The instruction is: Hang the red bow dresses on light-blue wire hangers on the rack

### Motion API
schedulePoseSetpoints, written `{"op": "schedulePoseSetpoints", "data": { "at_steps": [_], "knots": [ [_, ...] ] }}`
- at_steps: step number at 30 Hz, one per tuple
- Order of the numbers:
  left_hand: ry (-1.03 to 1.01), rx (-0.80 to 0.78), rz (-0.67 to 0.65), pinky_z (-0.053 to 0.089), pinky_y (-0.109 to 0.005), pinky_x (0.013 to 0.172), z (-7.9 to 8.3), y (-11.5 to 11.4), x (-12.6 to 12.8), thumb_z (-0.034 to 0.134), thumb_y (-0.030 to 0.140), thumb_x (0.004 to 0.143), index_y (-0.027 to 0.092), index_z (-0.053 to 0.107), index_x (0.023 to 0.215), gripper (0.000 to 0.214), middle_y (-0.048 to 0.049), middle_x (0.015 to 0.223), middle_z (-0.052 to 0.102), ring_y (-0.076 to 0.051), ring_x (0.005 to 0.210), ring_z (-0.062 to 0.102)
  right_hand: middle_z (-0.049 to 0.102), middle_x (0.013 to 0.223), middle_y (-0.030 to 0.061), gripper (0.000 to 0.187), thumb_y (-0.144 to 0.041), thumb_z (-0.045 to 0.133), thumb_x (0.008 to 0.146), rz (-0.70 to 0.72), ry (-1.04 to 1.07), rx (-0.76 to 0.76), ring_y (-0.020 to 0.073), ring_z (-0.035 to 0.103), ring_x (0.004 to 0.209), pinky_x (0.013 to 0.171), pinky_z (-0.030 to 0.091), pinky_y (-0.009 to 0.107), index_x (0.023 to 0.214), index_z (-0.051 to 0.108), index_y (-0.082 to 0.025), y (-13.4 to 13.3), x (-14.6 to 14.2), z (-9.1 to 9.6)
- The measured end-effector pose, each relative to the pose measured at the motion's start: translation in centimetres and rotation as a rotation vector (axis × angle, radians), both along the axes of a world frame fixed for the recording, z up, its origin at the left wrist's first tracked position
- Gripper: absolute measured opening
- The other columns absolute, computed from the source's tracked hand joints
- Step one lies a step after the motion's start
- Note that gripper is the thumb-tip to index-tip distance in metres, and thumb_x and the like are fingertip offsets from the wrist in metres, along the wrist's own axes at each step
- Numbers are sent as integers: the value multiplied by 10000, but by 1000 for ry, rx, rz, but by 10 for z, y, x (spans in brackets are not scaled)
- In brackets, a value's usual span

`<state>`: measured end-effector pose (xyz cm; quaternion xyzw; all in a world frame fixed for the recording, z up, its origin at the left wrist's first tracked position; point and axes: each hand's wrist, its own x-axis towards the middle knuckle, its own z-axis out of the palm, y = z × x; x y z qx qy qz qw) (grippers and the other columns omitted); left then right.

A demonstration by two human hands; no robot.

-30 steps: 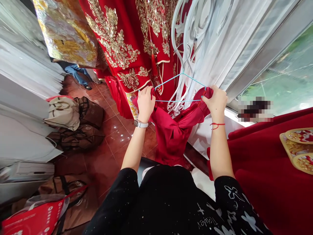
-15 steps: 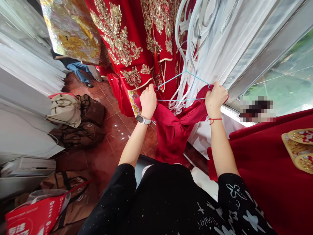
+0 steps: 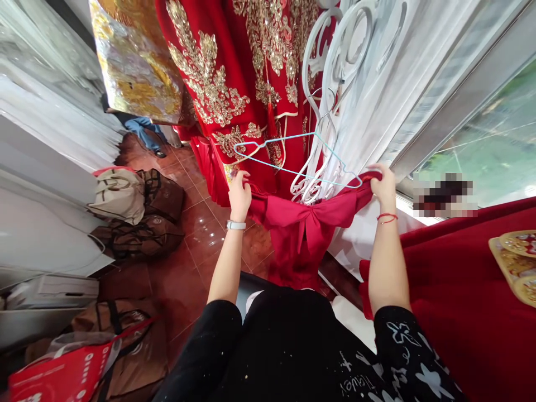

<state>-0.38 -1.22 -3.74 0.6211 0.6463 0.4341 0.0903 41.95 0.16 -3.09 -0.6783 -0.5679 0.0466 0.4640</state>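
Observation:
My left hand (image 3: 240,196) pinches one shoulder of a red satin garment (image 3: 299,234), which has a bow at its front. My right hand (image 3: 384,187) holds the opposite shoulder, so the garment stretches between them. A light blue wire hanger (image 3: 293,159) lies tilted just above the cloth. Its left end is free of the garment and sits above my left hand. Its right end reaches the shoulder near my right hand, and I cannot tell whether it is inside. The hanger's hook is lost against the white ironwork.
A gold-embroidered red gown (image 3: 218,72) hangs ahead beside a white scrolled metal rack (image 3: 330,67). Red cloth (image 3: 456,296) with gold-edged items (image 3: 513,268) lies to the right. Bags (image 3: 142,223) sit on the tile floor (image 3: 201,240) at left. A jeans-clad person's leg (image 3: 142,131) shows beyond.
Both hands have dropped lower with the garment. The hanger's left end has come out of the cloth and now sits free above my left hand.

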Motion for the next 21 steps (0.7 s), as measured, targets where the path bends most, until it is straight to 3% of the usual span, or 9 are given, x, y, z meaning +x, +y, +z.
{"op": "schedulePoseSetpoints", "data": {
  "at_steps": [2,5,8,11,13,15,18,21],
  "knots": [
    [80,-93,-21,538,-359,1012,-15,-4,2,441,47,892,202,674,1100,349,-113,1177,735,-252,1124,708,747,939,107,327,-61,446,649,-12,125,-27,216,682,911,966,538,378,845,691,-155,-7,-8,-24],
    [236,-224,-66,534,-356,944,-32,-7,2,460,107,944,204,694,1094,295,-137,1189,713,-279,1085,708,768,931,132,214,-118,510,691,-48,191,-113,251,683,916,985,530,407,773,702,-165,-21,-20,-45],
    [389,-338,-83,523,-363,861,-45,-8,0,475,189,990,215,712,1138,281,-146,1219,704,-294,1012,716,776,917,135,216,-165,586,726,-127,147,-162,284,667,930,993,522,454,846,766,-152,-34,-28,-55],
    [441,-394,-78,512,-385,888,-60,-11,0,508,226,990,207,730,1091,244,-148,1179,717,-309,1023,708,785,965,147,276,-194,586,771,-158,125,-128,294,651,979,1025,512,483,936,802,-145,-46,-39,-63],
    [310,-370,-70,492,-407,976,-71,-13,2,573,206,940,199,730,966,159,-136,1120,724,-321,1113,672,789,1003,146,303,-190,553,797,-127,129,-76,289,631,1023,1052,501,485,956,808,-154,-52,-48,-68],
    [28,-358,-73,476,-402,1019,-82,-13,5,629,166,857,200,686,794,92,-104,992,720,-308,1135,636,786,997,134,310,-181,525,812,-101,139,-45,284,608,1048,1062,495,482,948,803,-171,-57,-54,-73],
    [-318,-419,-117,512,-322,870,-96,-14,10,608,160,816,203,539,591,239,-30,698,614,-227,874,628,759,964,131,307,-179,502,823,-102,132,-64,285,586,1055,1070,479,490,931,789,-179,-64,-56,-77],
    [-457,-448,-155,497,-259,730,-105,-15,16,512,159,868,200,487,592,280,6,616,555,-148,674,563,707,1024,162,301,-237,506,847,-200,49,-135,324,551,1114,1077,440,579,939,787,-178,-70,-52,-80]
  ]
}}
